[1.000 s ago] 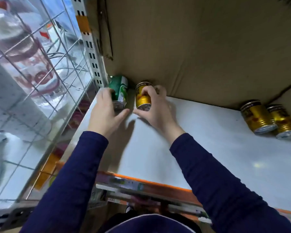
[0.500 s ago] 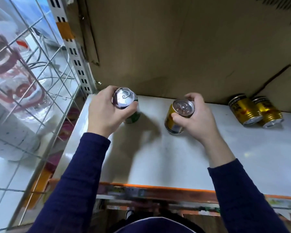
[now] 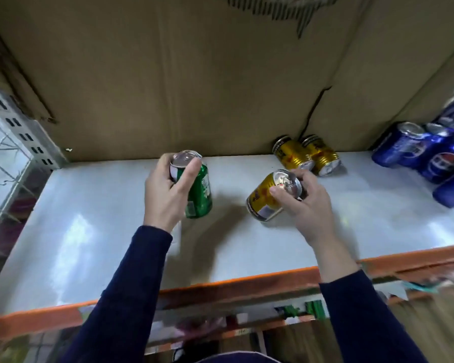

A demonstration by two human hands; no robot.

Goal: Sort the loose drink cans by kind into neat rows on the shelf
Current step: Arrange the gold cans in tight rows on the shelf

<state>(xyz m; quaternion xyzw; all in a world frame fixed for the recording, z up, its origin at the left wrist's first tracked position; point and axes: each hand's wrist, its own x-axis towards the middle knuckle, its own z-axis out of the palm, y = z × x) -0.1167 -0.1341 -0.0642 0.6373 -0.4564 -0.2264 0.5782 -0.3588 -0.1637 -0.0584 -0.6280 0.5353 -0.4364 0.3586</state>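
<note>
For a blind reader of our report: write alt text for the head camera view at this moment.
A person's left hand grips a green can and the right hand grips a gold can over a white shelf. Two more gold cans stand at the cardboard back wall; blue cans sit far right.

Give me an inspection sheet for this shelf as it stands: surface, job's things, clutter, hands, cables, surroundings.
Surface: white shelf, orange front edge, patches of glare.
Job's things: green can and tilted gold can, both held; two gold cans side by side at the back; blue cans grouped at the far right.
Clutter: nothing seen.
Hands: left hand grips the green can; right hand grips the gold can near its top.
Cables: nothing seen; the dark line on the cardboard backing looks like a tear.
Surroundings: wire grid at left; blurred goods below.
</note>
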